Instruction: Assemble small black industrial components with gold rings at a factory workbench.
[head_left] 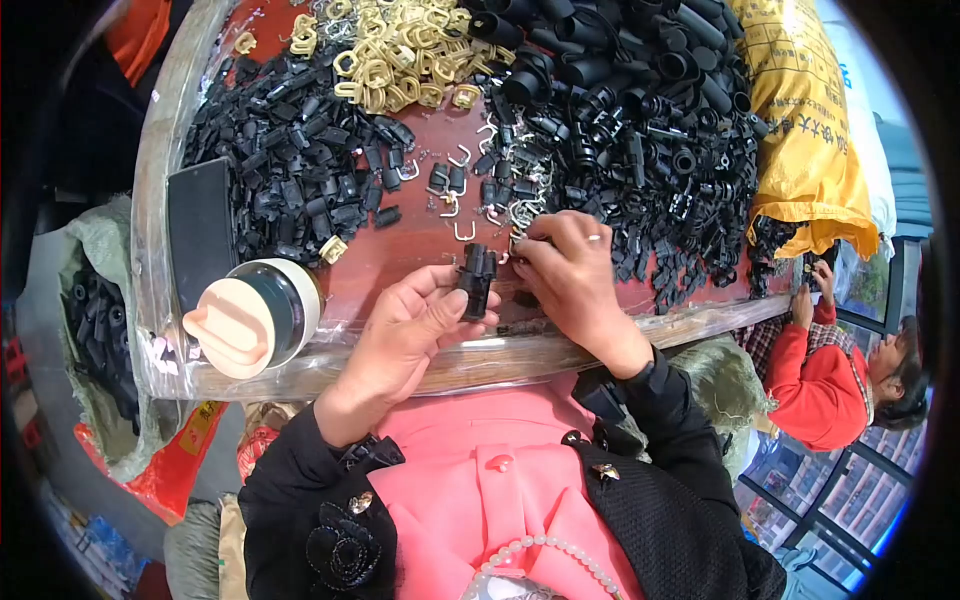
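- While the left hand (405, 325) lies palm-up near the table's front edge, its fingers curl around a small black plastic part (476, 278), a blocky, matte moulding held upright between thumb and fingertips, just above the reddish-brown tabletop (420, 235).
- The right hand (570, 275), with a plain ring on one finger, is bent over just right of that part; its fingertips are pinched together at a small bent metal clip (517, 237) beside the top of the part, though how firmly they grip it I cannot tell.
- A few loose clips (461, 156), thin silvery wire hooks, lie scattered on the bare wood just beyond the hands.
- To the left a heap of small black plastic pieces (290, 165), angular and dull, spreads over the table.
- At the far edge sits a pile of pale yellow plastic rings (395, 50), glossy and looped.
- To the right a larger mound of black tubular parts (640, 110), round-mouthed and smooth, reaches up to a yellow woven sack (805, 110).
- A cup with a cream-coloured lid (250, 318) lies on its side at the near left, next to a flat dark phone (200, 230).
- A clear plastic sheet (560, 345) wraps the table's rim, wrinkled and shiny.
- At the right another person in a red top (825, 375) is crouched well apart from the table.
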